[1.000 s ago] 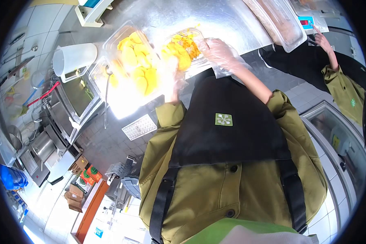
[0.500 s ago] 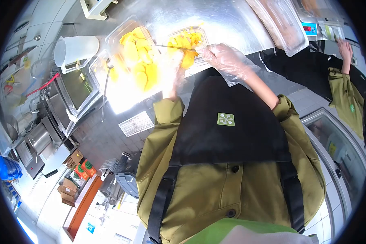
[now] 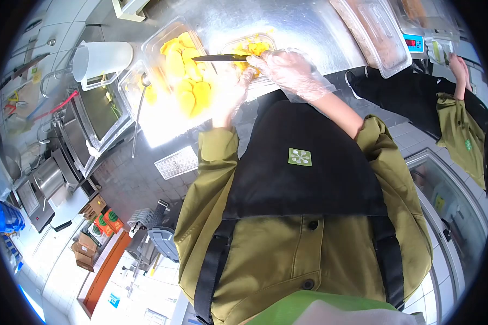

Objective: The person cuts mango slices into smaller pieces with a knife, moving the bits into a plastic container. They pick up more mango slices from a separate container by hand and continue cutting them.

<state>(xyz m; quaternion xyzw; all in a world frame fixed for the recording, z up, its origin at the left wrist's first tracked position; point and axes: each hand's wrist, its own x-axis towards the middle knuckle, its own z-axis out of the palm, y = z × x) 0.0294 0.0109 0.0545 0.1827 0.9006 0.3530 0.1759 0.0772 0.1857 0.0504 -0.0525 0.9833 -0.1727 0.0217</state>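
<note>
A knife (image 3: pixel 220 57) with a dark blade is in my right hand (image 3: pixel 290 73), closed round its handle in a clear plastic glove. The blade points left, across the fruit. Close below the knife is my left hand (image 3: pixel 230 95), also gloved and washed out by glare. Its fingers look curled together, and anything inside them is hidden. Left of it, large yellow pieces (image 3: pixel 187 97) that look like peeled mango lie in and about a clear tub (image 3: pixel 162 30). Smaller cut yellow pieces (image 3: pixel 259 47) fill a second clear container (image 3: pixel 270 39) behind my hands.
A white plastic jug (image 3: pixel 103 62) stands left of the tubs, with a long thin-handled utensil (image 3: pixel 139 116) nearby. A long clear container (image 3: pixel 371 38) sits at the right on the steel counter (image 3: pixel 303 27). Further right are a blue scale (image 3: pixel 413 43) and another person's hand (image 3: pixel 460 70).
The knife has turned so its blade shows broadside, slightly higher. My right hand has shifted a little up and left, and the yellow piece by my left fingers no longer shows.
</note>
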